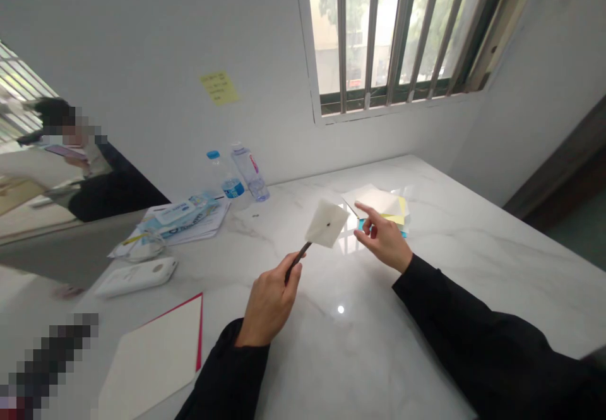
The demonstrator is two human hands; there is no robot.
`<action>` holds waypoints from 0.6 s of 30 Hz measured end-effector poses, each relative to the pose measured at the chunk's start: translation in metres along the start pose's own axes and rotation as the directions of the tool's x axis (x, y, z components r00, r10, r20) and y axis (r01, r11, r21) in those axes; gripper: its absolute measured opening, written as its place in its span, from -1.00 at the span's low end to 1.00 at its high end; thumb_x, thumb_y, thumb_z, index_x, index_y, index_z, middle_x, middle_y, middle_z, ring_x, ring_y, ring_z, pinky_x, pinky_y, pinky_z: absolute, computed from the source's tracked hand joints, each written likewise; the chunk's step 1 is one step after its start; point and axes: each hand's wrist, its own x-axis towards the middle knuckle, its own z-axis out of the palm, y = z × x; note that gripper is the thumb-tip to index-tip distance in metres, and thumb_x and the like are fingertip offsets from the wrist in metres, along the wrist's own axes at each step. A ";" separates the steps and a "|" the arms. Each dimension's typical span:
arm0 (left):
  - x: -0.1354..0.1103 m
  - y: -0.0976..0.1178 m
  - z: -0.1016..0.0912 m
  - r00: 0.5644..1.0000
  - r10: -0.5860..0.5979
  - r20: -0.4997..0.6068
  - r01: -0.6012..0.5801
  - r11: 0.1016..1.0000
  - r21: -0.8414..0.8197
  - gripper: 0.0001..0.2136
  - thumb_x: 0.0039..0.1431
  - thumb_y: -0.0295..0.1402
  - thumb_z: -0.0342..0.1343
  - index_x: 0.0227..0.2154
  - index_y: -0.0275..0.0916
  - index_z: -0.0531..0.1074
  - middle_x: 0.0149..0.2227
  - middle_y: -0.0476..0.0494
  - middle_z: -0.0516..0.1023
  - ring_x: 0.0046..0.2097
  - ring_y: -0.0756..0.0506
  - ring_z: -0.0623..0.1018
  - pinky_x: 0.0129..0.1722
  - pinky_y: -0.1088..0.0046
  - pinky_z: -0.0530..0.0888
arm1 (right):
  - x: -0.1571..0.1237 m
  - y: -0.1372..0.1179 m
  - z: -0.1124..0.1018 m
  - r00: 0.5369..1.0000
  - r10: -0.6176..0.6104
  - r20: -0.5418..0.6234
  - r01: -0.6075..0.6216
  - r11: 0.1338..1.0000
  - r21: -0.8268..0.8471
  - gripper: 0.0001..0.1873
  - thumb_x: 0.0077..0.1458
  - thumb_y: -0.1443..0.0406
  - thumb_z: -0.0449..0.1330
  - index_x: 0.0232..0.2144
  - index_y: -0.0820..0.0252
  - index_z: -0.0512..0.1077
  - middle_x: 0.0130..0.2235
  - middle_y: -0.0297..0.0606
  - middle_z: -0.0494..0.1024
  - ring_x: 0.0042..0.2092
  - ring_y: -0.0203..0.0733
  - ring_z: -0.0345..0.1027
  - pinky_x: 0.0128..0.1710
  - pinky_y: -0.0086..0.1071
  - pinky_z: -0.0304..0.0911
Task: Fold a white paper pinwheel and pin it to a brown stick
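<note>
My left hand (269,303) is shut on a dark slim stick (297,261), likely a pen or pencil, held upright and tilted away from me. A square of white paper (326,223) sits on its far end, with a small dark spot at the centre of the square. My right hand (382,237) is just to the right of the square, its fingers apart and holding nothing. Its index finger points at the square's edge, and I cannot tell whether they touch. Behind that hand lies a stack of pale and yellow paper sheets (374,200) on the white marble table (473,262).
Two plastic water bottles (237,177) stand at the table's back edge beside printed papers (184,221). A white power bank (136,277) and a red-edged white card (156,360) lie at the left. A seated person (80,167) holds a phone at far left.
</note>
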 end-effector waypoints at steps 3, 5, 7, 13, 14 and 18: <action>0.000 0.000 0.000 1.000 -0.003 0.002 0.003 1.000 -0.001 -0.64 0.44 -0.14 -0.14 0.09 -0.03 0.48 -0.35 0.01 0.63 -0.42 -0.10 0.55 -0.38 0.46 0.27 | 0.000 0.001 0.001 0.995 -0.045 0.090 0.043 0.999 0.018 -0.29 0.13 0.31 0.27 0.33 0.08 0.30 -0.41 -0.45 0.46 -0.46 -0.32 0.30 -0.31 -0.43 0.25; 0.000 0.000 -0.001 1.000 -0.003 0.004 0.003 1.000 -0.003 -0.64 0.44 -0.14 -0.14 0.09 -0.04 0.49 -0.33 0.00 0.65 -0.43 -0.10 0.55 -0.39 0.46 0.27 | -0.001 0.003 0.002 0.972 -0.051 0.228 0.054 0.999 -0.005 -0.47 0.03 0.33 0.34 0.10 0.11 0.54 -0.52 -0.48 0.39 -0.50 -0.31 0.29 -0.36 -0.44 0.22; 0.000 0.000 -0.001 1.000 -0.002 0.002 0.002 1.000 -0.004 -0.63 0.44 -0.13 -0.14 0.09 -0.05 0.48 -0.31 -0.01 0.66 -0.42 -0.10 0.56 -0.38 0.46 0.28 | -0.001 0.004 0.002 0.980 -0.022 0.196 0.029 0.999 -0.032 -0.50 0.07 0.31 0.32 0.10 0.14 0.54 -0.51 -0.46 0.40 -0.49 -0.30 0.29 -0.35 -0.43 0.22; 0.001 -0.001 -0.001 1.000 0.008 0.005 -0.008 1.000 -0.012 -0.63 0.44 -0.14 -0.13 0.09 -0.06 0.49 -0.28 -0.02 0.67 -0.38 -0.11 0.59 -0.34 0.45 0.32 | 0.001 0.002 0.001 0.986 -0.059 0.154 0.062 0.998 -0.016 -0.45 0.05 0.30 0.35 0.14 0.10 0.52 -0.50 -0.48 0.42 -0.50 -0.32 0.30 -0.38 -0.45 0.22; 0.001 -0.001 -0.001 1.000 0.006 0.007 -0.006 1.000 -0.012 -0.63 0.44 -0.14 -0.14 0.09 -0.06 0.49 -0.28 -0.03 0.67 -0.38 -0.11 0.59 -0.34 0.45 0.32 | 0.000 0.001 0.001 0.979 -0.060 0.194 0.065 0.998 -0.020 -0.55 0.01 0.31 0.37 0.01 0.12 0.59 -0.55 -0.49 0.38 -0.52 -0.32 0.28 -0.41 -0.45 0.20; 0.001 0.000 -0.001 1.000 -0.005 0.001 0.005 1.000 -0.006 -0.63 0.44 -0.13 -0.14 0.10 -0.05 0.48 -0.28 -0.02 0.67 -0.39 -0.11 0.57 -0.37 0.44 0.28 | 0.001 -0.001 -0.004 0.999 -0.012 -0.039 0.011 0.999 -0.034 -0.42 0.20 0.27 0.23 0.27 0.15 0.39 -0.38 -0.38 0.49 -0.45 -0.30 0.31 -0.32 -0.41 0.25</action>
